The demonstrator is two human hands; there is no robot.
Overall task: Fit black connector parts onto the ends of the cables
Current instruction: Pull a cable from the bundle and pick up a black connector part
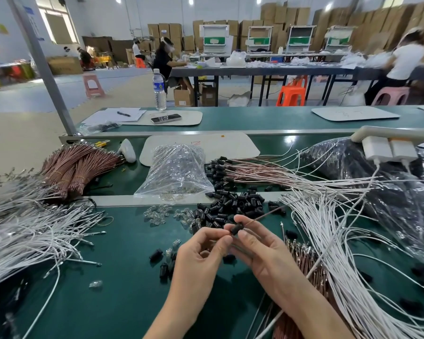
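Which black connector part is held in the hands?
The connector part pinched between left hand and right hand, on a brown cable; the others lie loose.

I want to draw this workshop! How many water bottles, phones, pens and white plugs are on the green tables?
Water bottle: 1
Phone: 1
Pen: 1
White plugs: 2
Total: 5
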